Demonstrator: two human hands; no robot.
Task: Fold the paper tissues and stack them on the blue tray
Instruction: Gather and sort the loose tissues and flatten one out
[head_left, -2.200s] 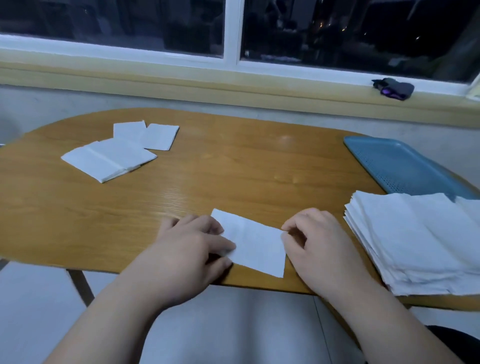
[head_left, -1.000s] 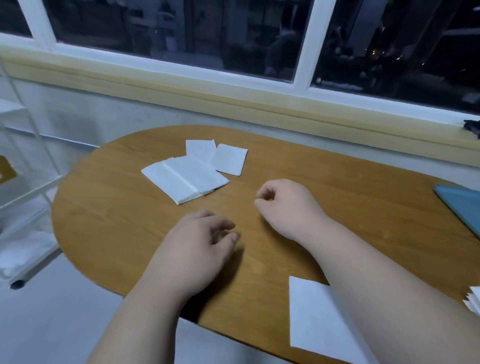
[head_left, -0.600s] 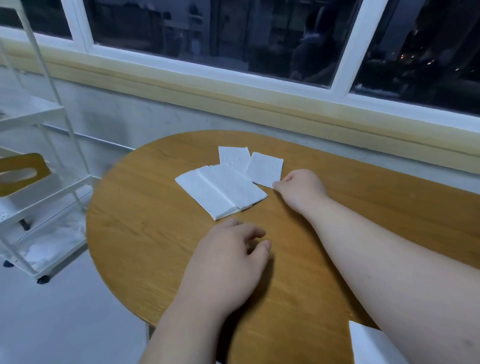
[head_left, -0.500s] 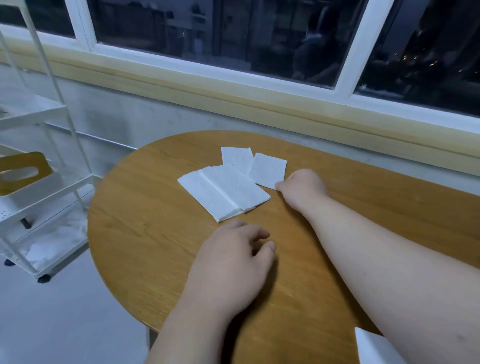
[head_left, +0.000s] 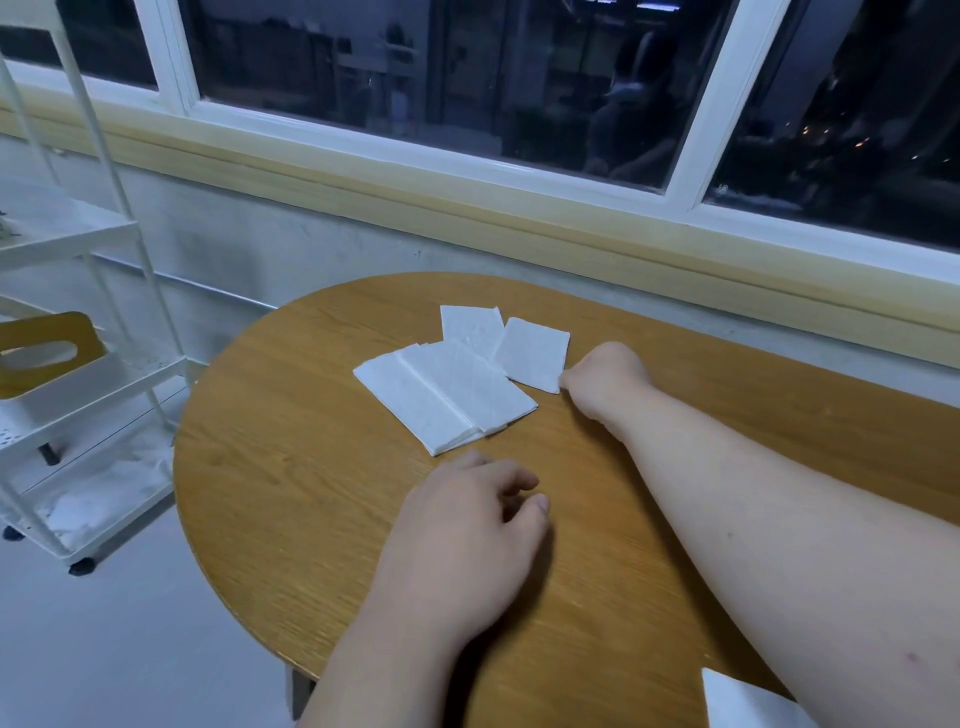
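Note:
Two small folded white tissues lie side by side at the far part of the wooden table (head_left: 311, 519): one (head_left: 470, 328) behind, one (head_left: 534, 352) to its right. In front of them lies a larger, thicker pile of tissues (head_left: 441, 397). My right hand (head_left: 605, 376) reaches across and pinches the near right corner of the right small tissue. My left hand (head_left: 467, 530) rests on the table below the pile, fingers loosely curled, holding nothing. A corner of another folded tissue (head_left: 743, 701) shows at the bottom right, under my right forearm. The blue tray is out of view.
A white wheeled shelf cart (head_left: 67, 364) stands on the floor left of the table, with a yellow-topped box (head_left: 47, 348) on it. A windowsill and dark window run behind the table. The table's rounded left edge is close to the tissues.
My view swung left, away from the tray and the big stack. My right hand left the folded tissue near me, reached to the far small tissue and took its corner. My left hand stayed resting.

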